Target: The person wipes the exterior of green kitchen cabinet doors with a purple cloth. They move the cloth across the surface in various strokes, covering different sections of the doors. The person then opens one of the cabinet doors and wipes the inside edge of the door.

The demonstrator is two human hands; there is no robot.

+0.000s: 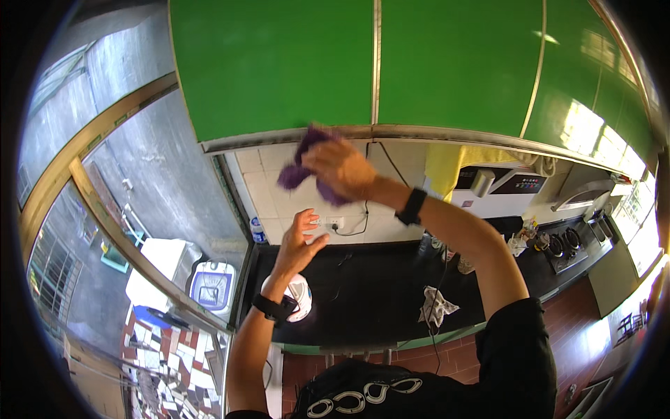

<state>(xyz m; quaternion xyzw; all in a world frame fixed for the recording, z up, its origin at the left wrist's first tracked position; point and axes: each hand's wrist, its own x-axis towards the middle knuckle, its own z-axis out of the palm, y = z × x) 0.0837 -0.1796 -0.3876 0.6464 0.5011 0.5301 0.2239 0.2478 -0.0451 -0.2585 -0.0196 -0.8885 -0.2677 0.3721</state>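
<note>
A purple cloth (314, 141), blurred as if moving, is gripped in my right hand (343, 167) at the lower metal edge (272, 137) of the green wall cabinets (277, 68). Lower and to the left, my left hand (301, 246) is raised over the black countertop (366, 288), fingers apart and holding nothing. Under my left wrist stands a white rounded appliance or container (301, 298), partly hidden by the arm. A crumpled patterned cloth (438, 309) lies near the counter's front edge.
A wall socket (335, 222) with a plugged-in black cable sits behind the counter. A yellow cloth (445, 167) hangs to the right beside a white appliance (492, 196). Farther right are jars (465, 264) and a gas stove (565, 249). A wood-framed window (125, 110) stands left.
</note>
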